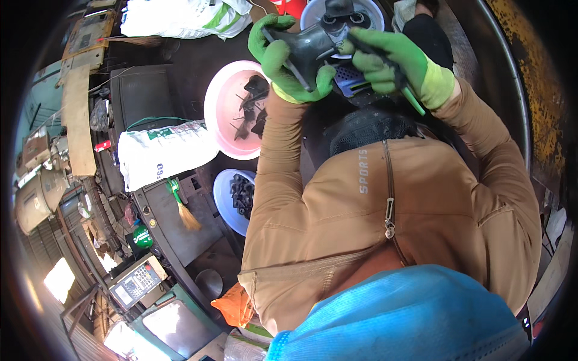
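My left hand (pixel 282 59), in a green glove, grips a dark grey moulded plastic part (pixel 308 48) from below and from its left side. My right hand (pixel 394 63), also green-gloved, presses on the part's right side and holds a thin tool with a green handle (pixel 414 102) that sticks out below the wrist. Both hands are raised in front of my tan jacket, above a blue perforated basket (pixel 350 79). The tool's tip is hidden behind the fingers.
A pink basin (pixel 224 114) holds several dark parts, and a blue basin (pixel 227 195) below it holds black pieces. A pale blue basin (pixel 370 11) sits behind the hands. A white sack (pixel 158 155), a green-handled brush (pixel 182 207) and a control panel (pixel 137 280) lie to the left.
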The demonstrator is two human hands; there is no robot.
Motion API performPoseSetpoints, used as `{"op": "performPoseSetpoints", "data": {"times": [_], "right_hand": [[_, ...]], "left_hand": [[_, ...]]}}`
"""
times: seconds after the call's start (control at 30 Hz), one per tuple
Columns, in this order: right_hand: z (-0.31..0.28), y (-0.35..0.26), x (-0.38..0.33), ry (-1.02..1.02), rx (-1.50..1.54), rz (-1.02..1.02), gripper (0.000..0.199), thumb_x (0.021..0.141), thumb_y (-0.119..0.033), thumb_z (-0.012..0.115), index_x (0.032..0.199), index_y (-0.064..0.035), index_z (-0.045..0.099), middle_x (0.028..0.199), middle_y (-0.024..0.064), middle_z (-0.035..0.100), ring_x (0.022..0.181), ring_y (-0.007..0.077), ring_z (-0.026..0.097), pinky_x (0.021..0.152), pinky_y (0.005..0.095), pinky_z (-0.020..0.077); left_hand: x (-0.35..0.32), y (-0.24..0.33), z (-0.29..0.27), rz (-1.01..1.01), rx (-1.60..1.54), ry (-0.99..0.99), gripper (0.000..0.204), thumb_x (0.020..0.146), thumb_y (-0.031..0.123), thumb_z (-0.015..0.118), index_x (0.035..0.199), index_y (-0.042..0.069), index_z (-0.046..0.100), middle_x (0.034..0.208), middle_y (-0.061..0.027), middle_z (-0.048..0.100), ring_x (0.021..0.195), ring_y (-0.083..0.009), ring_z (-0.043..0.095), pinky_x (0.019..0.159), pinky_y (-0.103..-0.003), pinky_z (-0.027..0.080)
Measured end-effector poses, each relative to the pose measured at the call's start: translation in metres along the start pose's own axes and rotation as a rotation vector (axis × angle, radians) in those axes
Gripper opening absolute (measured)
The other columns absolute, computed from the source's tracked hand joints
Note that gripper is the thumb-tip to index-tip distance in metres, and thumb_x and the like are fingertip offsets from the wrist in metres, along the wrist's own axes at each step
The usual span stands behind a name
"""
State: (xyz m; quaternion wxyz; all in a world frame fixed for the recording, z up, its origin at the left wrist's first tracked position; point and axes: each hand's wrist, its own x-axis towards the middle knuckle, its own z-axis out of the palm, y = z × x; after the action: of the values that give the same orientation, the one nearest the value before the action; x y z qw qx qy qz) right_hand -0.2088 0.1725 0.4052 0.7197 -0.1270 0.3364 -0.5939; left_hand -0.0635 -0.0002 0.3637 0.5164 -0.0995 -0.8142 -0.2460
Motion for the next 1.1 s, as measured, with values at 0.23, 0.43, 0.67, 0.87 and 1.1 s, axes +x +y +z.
{"op": "performPoseSetpoints", "data": {"times": [0.23, 0.43, 0.67, 0.87, 1.1], "right_hand": [[-0.02, -0.005, 0.022, 0.052, -0.395, -0.367, 0.038, 0.097, -0.038, 0.06, 0.113, -0.0051, 0.068, 0.075, -0.0054, 0.06, 0.057, 0.0035, 0.048, 0.05, 0.0199, 0.0351], [-0.039, -0.039, 0.033, -0.086, -1.541, -0.933, 0.03, 0.088, -0.018, 0.067, 0.115, -0.0052, 0.066, 0.103, 0.0161, 0.069, 0.096, 0.0311, 0.068, 0.081, 0.0384, 0.0549], [-0.033, -0.054, 0.018, 0.008, -1.482, -0.723, 0.026, 0.097, -0.02, 0.059, 0.118, -0.0042, 0.061, 0.101, 0.0144, 0.067, 0.094, 0.026, 0.067, 0.081, 0.037, 0.0519], [-0.054, -0.04, 0.026, -0.111, -1.797, -1.104, 0.026, 0.092, -0.016, 0.064, 0.116, -0.0046, 0.067, 0.095, 0.0156, 0.071, 0.082, 0.0338, 0.07, 0.071, 0.0405, 0.0571], [-0.069, -0.018, 0.032, -0.023, -1.647, -0.881, 0.029, 0.097, -0.017, 0.06, 0.123, -0.0032, 0.063, 0.1, 0.0125, 0.071, 0.085, 0.0238, 0.07, 0.076, 0.0329, 0.0552]], "left_hand": [[-0.013, 0.003, 0.026, -0.077, 0.108, -0.017, 0.125, 0.067, 0.041, 0.088, 0.157, 0.024, 0.002, 0.148, -0.0246, 0.027, 0.132, -0.0395, 0.039, 0.109, -0.05, 0.037], [-0.019, 0.022, 0.028, -1.015, -1.462, 0.243, 0.091, 0.089, 0.07, 0.04, 0.153, 0.008, 0.025, 0.149, -0.0152, 0.04, 0.13, -0.0306, 0.047, 0.111, -0.045, 0.039], [-0.011, 0.021, 0.03, -1.141, -1.408, 0.272, 0.059, 0.086, 0.033, 0.052, 0.135, -0.001, 0.049, 0.122, -0.0203, 0.059, 0.11, -0.0325, 0.06, 0.095, -0.047, 0.05], [0.003, 0.029, 0.027, -1.177, -1.308, 0.317, 0.065, 0.082, 0.028, 0.057, 0.137, -0.003, 0.043, 0.123, -0.02, 0.056, 0.11, -0.0297, 0.056, 0.095, -0.043, 0.049], [0.019, 0.042, 0.021, -1.26, -1.215, 0.469, 0.074, 0.071, 0.021, 0.06, 0.141, 0.003, 0.047, 0.12, -0.018, 0.062, 0.104, -0.0312, 0.063, 0.094, -0.042, 0.054]]}}
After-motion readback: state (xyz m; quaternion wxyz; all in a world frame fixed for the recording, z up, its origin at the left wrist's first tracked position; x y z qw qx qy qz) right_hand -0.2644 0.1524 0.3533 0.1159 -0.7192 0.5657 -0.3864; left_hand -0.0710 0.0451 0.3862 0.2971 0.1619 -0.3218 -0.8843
